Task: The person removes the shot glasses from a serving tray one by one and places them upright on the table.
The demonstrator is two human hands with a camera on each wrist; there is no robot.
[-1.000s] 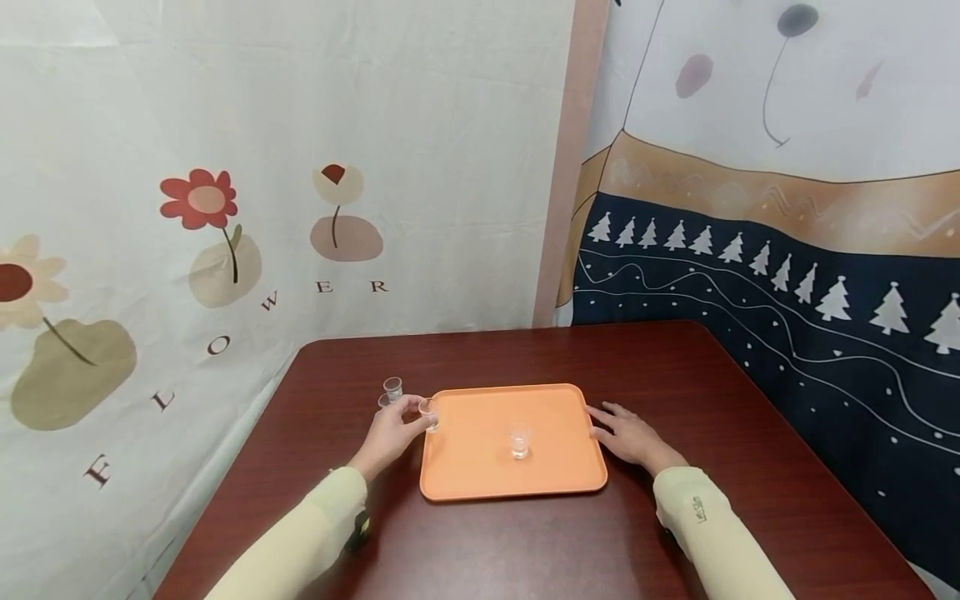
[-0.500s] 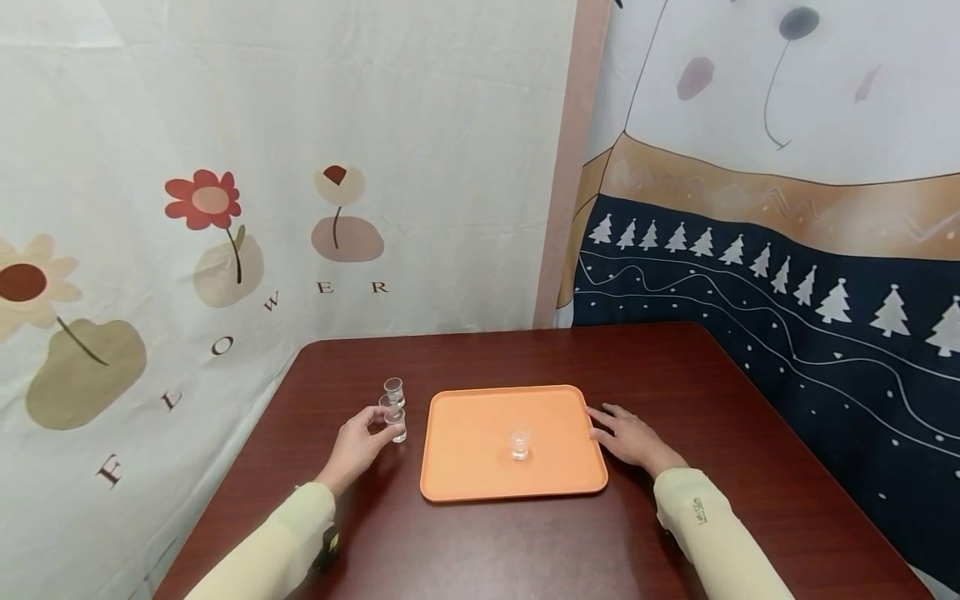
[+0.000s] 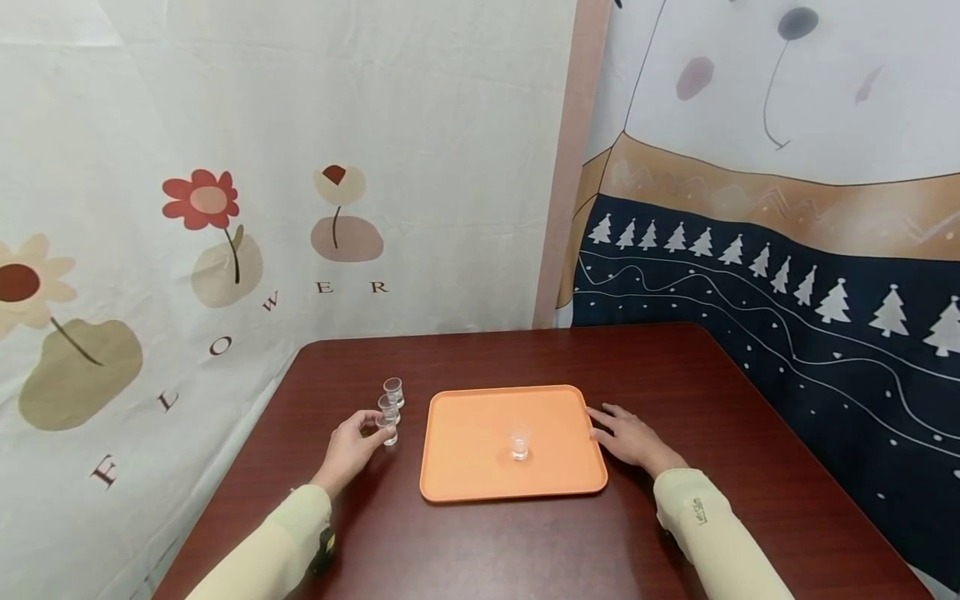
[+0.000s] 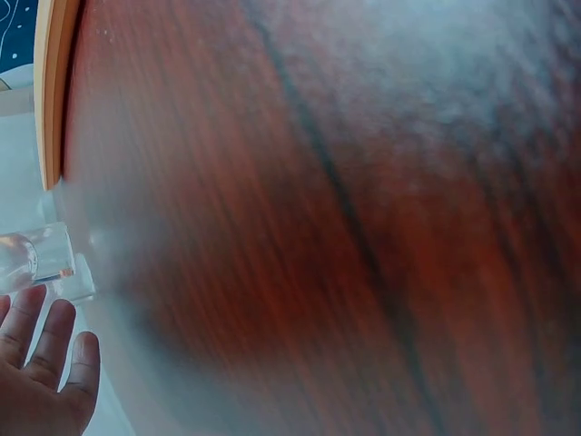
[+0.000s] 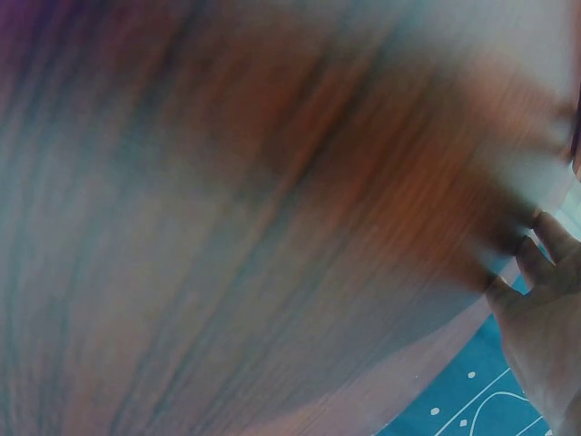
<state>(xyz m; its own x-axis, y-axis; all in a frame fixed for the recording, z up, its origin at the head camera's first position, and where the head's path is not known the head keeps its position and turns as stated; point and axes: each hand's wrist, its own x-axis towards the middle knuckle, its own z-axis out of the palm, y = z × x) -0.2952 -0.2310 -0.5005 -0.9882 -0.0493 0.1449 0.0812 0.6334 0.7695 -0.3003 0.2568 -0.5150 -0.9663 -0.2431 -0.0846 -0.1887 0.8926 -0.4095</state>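
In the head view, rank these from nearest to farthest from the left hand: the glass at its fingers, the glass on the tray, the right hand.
1. Glass at the fingers of the left hand, left of the orange tray.
2. Glass on the tray, mid-tray.
3. Right hand, at the tray's right edge.

The one plainly readable word is "FLOWER", printed in dark red-brown capitals on the pale floral cloth [image 3: 225,208] hanging at the left of the scene; its letters run in a curve from the near left up toward the far right (F lowest, R beside the far table edge). A small dark mark sits on the cuff of the right sleeve [image 3: 701,512], near the wrist, too small to make out.
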